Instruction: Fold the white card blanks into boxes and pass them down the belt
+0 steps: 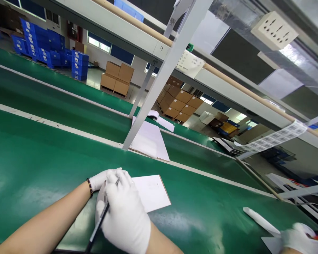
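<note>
My right hand, in a white glove, is closed round a slim black pen-like tool, its shaft slanting down toward me. Behind it lies my left hand, also gloved, with a beaded bracelet at the wrist. It holds a pale grey, curved piece, mostly covered by my right hand. The left fingers are partly hidden, and I cannot see where the tool's tip touches. Just right of my hands, a white sheet on a thin brown-edged board rests on the green bench and bears a small dark mark.
A co-worker's gloved hand is blurred at lower right, near a long white piece. A metal post rises beyond my hands, beside white sheets. Overhead runs a rail with a socket strip. Blue crates stand behind.
</note>
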`<act>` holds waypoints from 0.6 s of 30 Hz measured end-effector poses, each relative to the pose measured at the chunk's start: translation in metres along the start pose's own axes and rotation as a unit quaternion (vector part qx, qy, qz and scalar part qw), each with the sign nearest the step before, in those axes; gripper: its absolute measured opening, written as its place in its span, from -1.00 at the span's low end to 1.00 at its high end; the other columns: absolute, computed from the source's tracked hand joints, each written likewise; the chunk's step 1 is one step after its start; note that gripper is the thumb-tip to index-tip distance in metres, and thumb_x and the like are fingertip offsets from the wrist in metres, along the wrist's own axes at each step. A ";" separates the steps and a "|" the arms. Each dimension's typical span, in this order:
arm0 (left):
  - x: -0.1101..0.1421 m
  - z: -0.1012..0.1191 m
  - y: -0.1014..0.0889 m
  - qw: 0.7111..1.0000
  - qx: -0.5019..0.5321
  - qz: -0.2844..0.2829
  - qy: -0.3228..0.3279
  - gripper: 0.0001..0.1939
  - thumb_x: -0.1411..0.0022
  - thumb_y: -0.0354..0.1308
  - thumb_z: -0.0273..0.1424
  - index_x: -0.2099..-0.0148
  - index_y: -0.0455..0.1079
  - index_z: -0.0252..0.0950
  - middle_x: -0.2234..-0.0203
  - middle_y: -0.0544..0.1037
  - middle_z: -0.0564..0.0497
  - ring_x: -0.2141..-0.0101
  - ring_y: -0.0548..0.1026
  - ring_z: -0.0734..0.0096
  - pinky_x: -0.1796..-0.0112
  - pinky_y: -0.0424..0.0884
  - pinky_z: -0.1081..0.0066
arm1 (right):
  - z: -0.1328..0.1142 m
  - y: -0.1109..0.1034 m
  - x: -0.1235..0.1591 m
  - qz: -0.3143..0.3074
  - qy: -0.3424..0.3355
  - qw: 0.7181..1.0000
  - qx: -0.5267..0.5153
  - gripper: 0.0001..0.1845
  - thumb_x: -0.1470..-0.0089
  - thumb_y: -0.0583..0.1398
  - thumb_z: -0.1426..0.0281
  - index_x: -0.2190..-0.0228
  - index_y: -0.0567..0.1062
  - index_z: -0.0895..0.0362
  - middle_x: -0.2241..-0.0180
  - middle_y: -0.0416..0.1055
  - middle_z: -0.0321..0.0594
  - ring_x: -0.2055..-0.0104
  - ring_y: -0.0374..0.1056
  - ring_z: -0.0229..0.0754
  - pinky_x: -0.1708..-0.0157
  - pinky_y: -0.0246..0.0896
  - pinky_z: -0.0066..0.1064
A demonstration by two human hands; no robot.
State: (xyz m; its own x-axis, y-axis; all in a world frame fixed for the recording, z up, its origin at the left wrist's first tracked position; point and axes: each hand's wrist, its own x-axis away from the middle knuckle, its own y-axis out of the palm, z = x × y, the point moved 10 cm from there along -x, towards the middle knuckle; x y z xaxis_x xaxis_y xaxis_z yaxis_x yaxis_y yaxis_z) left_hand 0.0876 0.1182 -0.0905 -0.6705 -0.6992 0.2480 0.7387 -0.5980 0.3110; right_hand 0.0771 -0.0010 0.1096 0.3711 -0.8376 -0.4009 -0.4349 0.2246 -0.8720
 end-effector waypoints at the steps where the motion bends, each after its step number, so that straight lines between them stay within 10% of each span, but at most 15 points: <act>1: 0.000 0.000 0.000 1.000 0.007 -0.002 -0.005 -0.46 -0.09 0.22 0.03 0.04 0.50 -0.26 0.07 0.57 -0.03 -0.10 0.38 0.05 -0.11 0.27 0.25 | -0.004 0.011 -0.005 -0.024 0.001 0.999 0.030 -0.60 0.10 0.16 0.46 0.15 0.48 0.30 0.04 0.39 0.20 -0.07 0.25 0.25 -0.14 0.06 0.16; 6: -0.001 -0.002 0.001 0.999 0.029 -0.011 -0.012 -0.21 -0.07 0.15 0.14 -0.09 0.39 -0.43 -0.05 0.48 -0.23 -0.09 0.39 0.06 -0.14 0.22 0.21 | 0.043 0.018 0.006 -0.085 0.071 0.992 0.052 -0.42 0.15 0.13 0.51 0.01 0.42 0.34 0.00 0.39 0.17 -0.07 0.30 0.16 -0.22 -0.03 0.07; 12: -0.003 -0.007 0.000 0.999 0.038 -0.011 -0.017 -0.12 -0.03 0.15 0.19 -0.14 0.35 -0.45 -0.05 0.47 -0.32 -0.05 0.45 0.02 -0.15 0.21 0.17 | 0.210 -0.069 0.080 -0.058 0.278 0.939 0.195 -0.34 0.14 -0.02 0.60 -0.05 0.40 0.28 0.08 0.46 0.13 0.05 0.41 0.05 0.07 0.30 -0.17; 15: -0.004 -0.007 -0.001 0.999 0.044 -0.006 -0.018 -0.12 -0.02 0.16 0.19 -0.14 0.35 -0.45 -0.05 0.47 -0.32 -0.05 0.45 0.03 -0.15 0.22 0.19 | 0.267 -0.114 0.115 -0.004 0.422 0.875 0.237 -0.67 -0.04 0.04 0.36 0.21 0.50 0.17 0.36 0.51 0.04 0.30 0.45 0.08 0.32 0.32 -0.19; 18: -0.006 -0.007 -0.001 0.999 0.049 0.001 -0.018 -0.13 -0.01 0.17 0.19 -0.12 0.36 -0.44 -0.06 0.47 -0.32 -0.05 0.45 0.02 -0.15 0.22 0.19 | 0.284 -0.108 0.113 0.034 0.457 0.880 0.129 -0.58 -0.08 0.06 0.00 0.30 0.47 0.06 0.54 0.48 -0.18 0.47 0.43 -0.02 0.41 0.28 -0.27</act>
State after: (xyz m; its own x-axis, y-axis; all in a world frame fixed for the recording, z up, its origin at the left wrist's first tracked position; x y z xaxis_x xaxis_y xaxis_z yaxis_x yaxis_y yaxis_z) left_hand 0.0911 0.1200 -0.0988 -0.6729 -0.6844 0.2809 0.7306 -0.5550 0.3978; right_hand 0.3993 0.0210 0.0790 -0.5137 -0.8421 -0.1643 -0.1869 0.2968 -0.9365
